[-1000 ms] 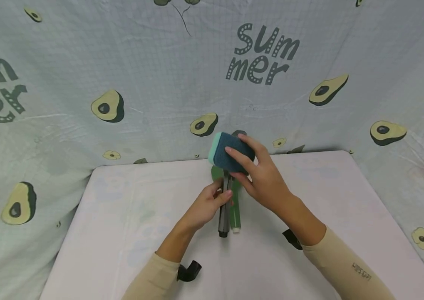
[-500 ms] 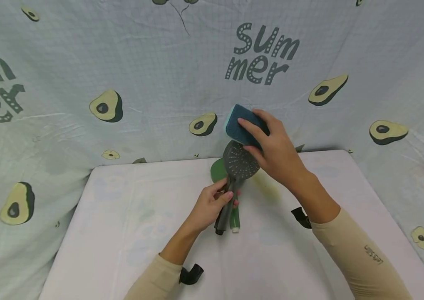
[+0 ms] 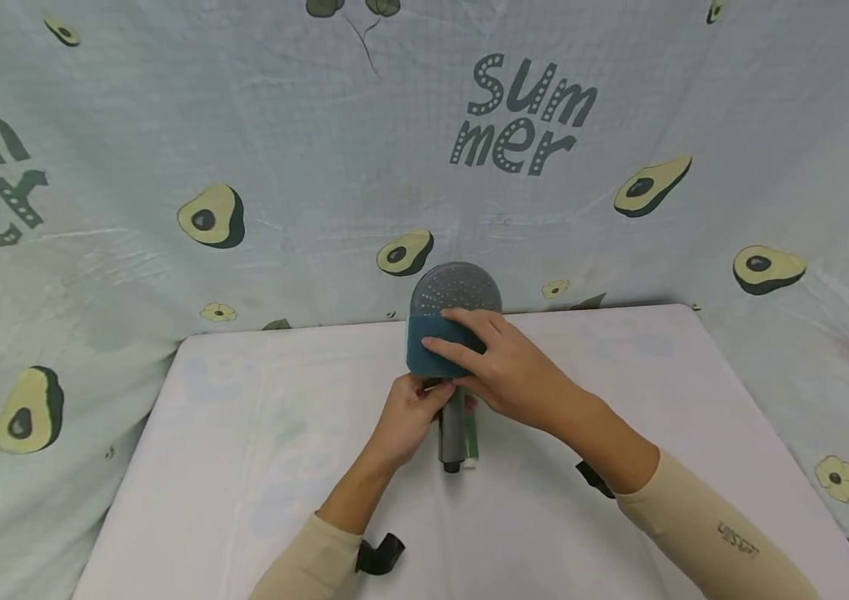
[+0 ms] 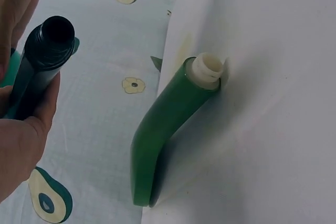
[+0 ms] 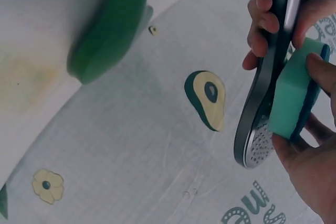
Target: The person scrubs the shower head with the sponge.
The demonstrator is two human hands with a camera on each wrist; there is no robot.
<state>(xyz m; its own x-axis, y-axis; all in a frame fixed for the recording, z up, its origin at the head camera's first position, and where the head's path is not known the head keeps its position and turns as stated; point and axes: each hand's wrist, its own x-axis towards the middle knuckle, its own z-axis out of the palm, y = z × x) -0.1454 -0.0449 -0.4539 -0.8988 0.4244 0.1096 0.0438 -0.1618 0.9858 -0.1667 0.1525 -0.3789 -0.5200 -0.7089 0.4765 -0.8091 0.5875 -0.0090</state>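
Note:
My left hand [image 3: 430,393] grips the handle of a grey shower head [image 3: 456,287] and holds it upright above the table, its round holed face towards me. Against the lower part of that face my right hand [image 3: 461,354] holds a sponge [image 3: 430,354], dark blue on one side and teal on the other. The right wrist view shows the sponge [image 5: 291,93] lying flat on the grey shower head [image 5: 265,103]. In the left wrist view the grey handle [image 4: 44,56] sits in my curled left fingers [image 4: 21,150]. A green shower head [image 4: 163,129] lies on the table under the hands.
The white table [image 3: 244,433] ends at a hanging cloth [image 3: 244,125] printed with avocados and the word "Summer", which also drapes both sides. A faint yellowish stain [image 5: 23,77] marks the table near the green shower head [image 5: 110,30]. Black straps [image 3: 379,554] sit at my wrists.
The right hand lifted the sponge above the grey shower head, then brought it down onto the lower face. The left hand turned the head upright, face towards me.

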